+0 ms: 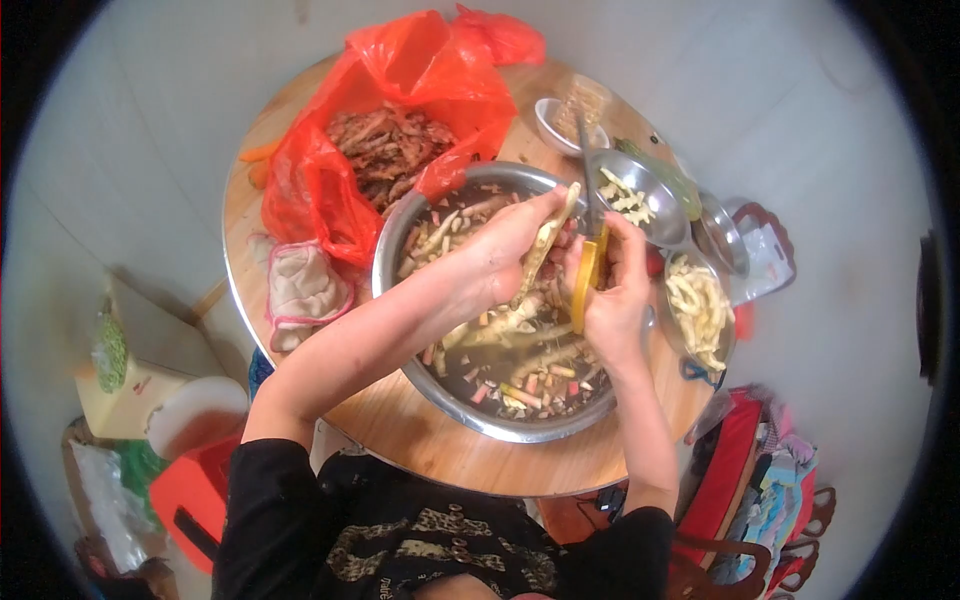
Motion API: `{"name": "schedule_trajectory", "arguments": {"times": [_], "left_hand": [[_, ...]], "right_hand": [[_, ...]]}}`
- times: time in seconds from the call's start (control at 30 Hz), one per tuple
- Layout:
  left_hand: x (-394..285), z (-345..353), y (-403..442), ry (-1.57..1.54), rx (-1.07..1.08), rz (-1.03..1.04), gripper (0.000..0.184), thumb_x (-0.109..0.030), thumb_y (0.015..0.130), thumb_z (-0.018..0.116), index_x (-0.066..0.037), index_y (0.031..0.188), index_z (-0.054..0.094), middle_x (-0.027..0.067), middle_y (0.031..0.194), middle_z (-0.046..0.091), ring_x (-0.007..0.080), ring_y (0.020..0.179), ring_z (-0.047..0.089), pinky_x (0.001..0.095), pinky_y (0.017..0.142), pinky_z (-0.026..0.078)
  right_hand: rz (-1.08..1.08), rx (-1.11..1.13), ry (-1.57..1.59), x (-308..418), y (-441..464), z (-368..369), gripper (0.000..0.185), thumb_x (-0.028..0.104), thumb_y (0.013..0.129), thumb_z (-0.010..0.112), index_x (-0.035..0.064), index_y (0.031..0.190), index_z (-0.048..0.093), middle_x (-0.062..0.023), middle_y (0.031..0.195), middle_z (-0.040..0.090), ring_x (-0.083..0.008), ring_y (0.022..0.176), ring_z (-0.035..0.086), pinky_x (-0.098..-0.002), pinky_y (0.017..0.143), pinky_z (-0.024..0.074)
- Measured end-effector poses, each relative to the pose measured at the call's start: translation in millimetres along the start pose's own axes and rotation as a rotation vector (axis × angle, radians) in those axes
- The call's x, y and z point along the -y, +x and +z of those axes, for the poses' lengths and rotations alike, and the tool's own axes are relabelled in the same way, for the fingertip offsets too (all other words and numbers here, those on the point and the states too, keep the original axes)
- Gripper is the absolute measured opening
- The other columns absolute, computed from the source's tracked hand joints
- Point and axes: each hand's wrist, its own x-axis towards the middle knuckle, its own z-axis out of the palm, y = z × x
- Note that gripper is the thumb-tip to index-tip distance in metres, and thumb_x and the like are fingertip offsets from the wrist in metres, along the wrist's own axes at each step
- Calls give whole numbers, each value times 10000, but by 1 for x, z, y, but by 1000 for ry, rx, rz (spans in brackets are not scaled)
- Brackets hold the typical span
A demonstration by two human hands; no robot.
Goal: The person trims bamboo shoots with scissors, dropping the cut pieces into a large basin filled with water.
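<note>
Brown roots (390,145) are piled in a red bag (305,190), right up against a big metal basin (510,431). Over the basin, a pale root (545,248) is held in the left hand (508,245), and yellow-handled scissors (581,285) are gripped in the right hand (615,305). Pale pieces (700,305) are heaped in a bowl (681,338) further right.

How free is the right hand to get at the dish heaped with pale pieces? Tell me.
Probably yes: the dish is just beyond the basin's rim, and nothing tall seems to block the way. The right hand holds a yellow-handled tool, though, which it may need to put down first.
</note>
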Motion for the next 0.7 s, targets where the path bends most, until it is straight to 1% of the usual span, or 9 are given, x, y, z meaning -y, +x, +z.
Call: {"name": "schedule_trajectory", "arguments": {"times": [0.03, 0.07, 0.17, 0.23, 0.33, 0.5, 0.57, 0.6, 0.7], "left_hand": [[0, -6, 4, -2, 1, 1, 304, -372, 1006, 543, -82, 960, 623, 28, 813, 624, 159, 731, 624, 336, 622, 532], [-1, -14, 13, -54, 63, -31, 310, -381, 1009, 532, -87, 957, 614, 24, 798, 610, 153, 714, 610, 328, 615, 526], [-7, -16, 17, -141, 61, -75, 312, -377, 1021, 483, -93, 956, 592, 19, 770, 570, 152, 676, 572, 324, 599, 513], [-10, -21, 20, -172, 113, -61, 278, -336, 1014, 483, -87, 984, 603, 32, 792, 579, 171, 688, 578, 355, 591, 519], [-20, -12, 2, -219, 144, 33, 248, -300, 998, 501, -79, 1022, 611, 38, 791, 575, 182, 697, 583, 382, 578, 529], [-23, -13, -1, -156, 245, 78, 276, -316, 985, 540, -62, 1051, 624, 66, 871, 647, 175, 725, 627, 391, 569, 551], [-24, -26, 8, -54, 345, -42, 276, -295, 987, 556, -42, 1072, 627, 94, 945, 681, 163, 765, 655, 349, 608, 563], [-20, -10, 5, -132, 198, 30, 268, -245, 983, 573, -15, 1110, 623, 119, 977, 691, 166, 805, 670, 310, 688, 576], [-17, -10, 6, -248, 187, 174, 267, -190, 979, 566, 8, 1152, 610, 159, 1034, 679, 187, 835, 653, 327, 817, 569]], "right_hand": [[47, -9, -53, -2, 1, -8, 516, 5, 874, 689, 47, 1329, 449, -93, 1169, 583, -163, 1078, 588, -299, 919, 472], [-75, -80, -171, -20, 2, -16, 529, 25, 872, 711, 46, 1331, 448, -82, 1080, 607, -154, 993, 602, -292, 870, 485], [-7, -62, -152, -11, -13, -34, 529, 40, 860, 739, 43, 1310, 460, -67, 1042, 624, -146, 939, 604, -276, 844, 487], [105, -19, -150, -11, -30, -50, 544, 61, 830, 785, 41, 1302, 515, -60, 1078, 646, -140, 950, 611, -276, 851, 491], [8, 260, -263, -1, -39, -63, 622, 95, 760, 857, 64, 1331, 611, -73, 1141, 687, -100, 918, 601, -255, 812, 489], [-17, 315, -381, -1, -28, -68, 680, 88, 749, 860, 66, 1370, 584, -79, 1071, 708, -80, 795, 575, -225, 728, 479], [-33, 292, -378, 0, -23, -67, 688, 86, 748, 858, 67, 1377, 578, -86, 1036, 713, -81, 744, 562, -223, 690, 476], [-54, 296, -387, 4, -21, -64, 679, 93, 754, 853, 66, 1374, 579, -95, 1005, 711, -87, 703, 543, -228, 654, 462], [-105, 268, -380, 2, -17, -53, 660, 107, 769, 842, 62, 1372, 579, -111, 951, 702, -98, 645, 510, -244, 601, 442]]}}
